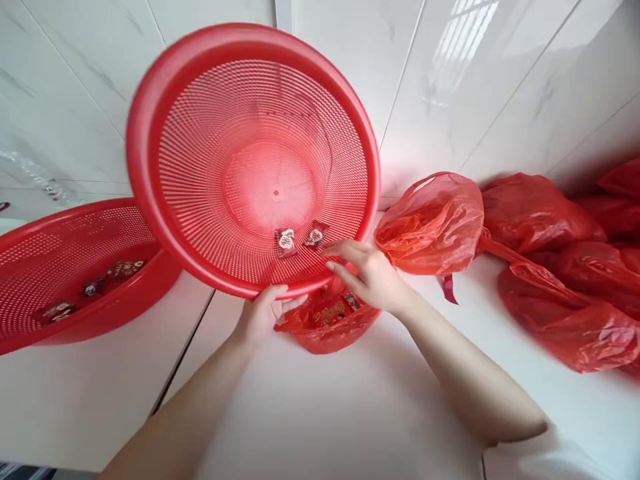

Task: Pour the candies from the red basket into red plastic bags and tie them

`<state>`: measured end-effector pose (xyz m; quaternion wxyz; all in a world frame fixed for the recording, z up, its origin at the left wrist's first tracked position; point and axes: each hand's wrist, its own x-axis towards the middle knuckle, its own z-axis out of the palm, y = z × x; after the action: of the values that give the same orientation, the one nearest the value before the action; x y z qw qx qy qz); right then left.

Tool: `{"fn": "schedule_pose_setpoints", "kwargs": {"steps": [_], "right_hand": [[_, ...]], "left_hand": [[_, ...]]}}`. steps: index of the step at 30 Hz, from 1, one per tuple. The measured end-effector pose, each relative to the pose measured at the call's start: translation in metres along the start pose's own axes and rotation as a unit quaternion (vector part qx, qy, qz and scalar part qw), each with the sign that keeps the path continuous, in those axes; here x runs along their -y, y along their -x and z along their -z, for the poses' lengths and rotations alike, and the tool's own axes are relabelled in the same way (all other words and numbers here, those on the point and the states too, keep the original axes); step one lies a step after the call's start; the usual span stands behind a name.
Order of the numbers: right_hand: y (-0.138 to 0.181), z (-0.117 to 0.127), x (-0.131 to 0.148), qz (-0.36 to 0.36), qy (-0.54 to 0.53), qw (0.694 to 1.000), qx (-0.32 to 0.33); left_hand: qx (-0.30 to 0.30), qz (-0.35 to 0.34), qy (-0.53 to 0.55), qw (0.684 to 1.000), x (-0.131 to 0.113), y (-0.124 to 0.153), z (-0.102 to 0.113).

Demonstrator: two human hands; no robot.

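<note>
A big round red plastic sieve basket (150,220) is tipped up on its edge, its inside facing me. My left hand (263,313) grips its lower rim, thumb on the inside. Two small wrapped candies (286,241) lie on the mesh near the bottom edge. My right hand (367,273) reaches in with fingers stretched out, the tips close to the right-hand candy (316,235); it holds nothing. Under the basket's rim sits an open red plastic bag (327,327) with colourful sweets inside.
A second red sieve basket (30,293) with several candies stands at the left on the white counter (310,413). Several filled red plastic bags (435,223) lie along the tiled wall at the right. A seam divides the counter at the left.
</note>
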<state>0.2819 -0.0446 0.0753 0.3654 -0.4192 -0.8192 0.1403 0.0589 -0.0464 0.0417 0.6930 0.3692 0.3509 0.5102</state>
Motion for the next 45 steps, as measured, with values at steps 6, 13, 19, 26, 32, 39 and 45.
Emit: {"fn": "schedule_pose_setpoints", "kwargs": {"steps": [6,13,19,26,32,39,45], "right_hand": [[0.007,-0.030,-0.005,-0.010,0.023,0.995,0.098],[0.004,-0.031,-0.009,0.016,-0.204,0.968,0.143],[-0.007,-0.021,-0.014,-0.243,-0.525,0.816,0.006],[-0.006,0.005,-0.020,-0.199,-0.421,0.885,0.010],[0.007,0.033,-0.016,-0.090,-0.028,0.982,0.166],[0.000,0.006,-0.027,-0.039,0.148,0.987,0.051],[0.000,-0.010,-0.042,0.021,0.053,0.985,0.162]], "left_hand": [[0.053,0.081,-0.029,0.995,0.018,0.022,-0.016],[0.024,0.049,-0.030,0.998,0.009,0.002,0.002],[-0.008,0.007,-0.024,1.000,-0.008,-0.010,0.014],[-0.035,-0.003,-0.018,0.999,-0.015,-0.011,0.014],[-0.041,-0.030,-0.050,0.997,-0.010,-0.010,0.010],[0.027,0.035,-0.082,0.996,0.002,-0.003,0.007],[0.004,0.005,-0.075,0.997,0.000,-0.006,0.009]]}}
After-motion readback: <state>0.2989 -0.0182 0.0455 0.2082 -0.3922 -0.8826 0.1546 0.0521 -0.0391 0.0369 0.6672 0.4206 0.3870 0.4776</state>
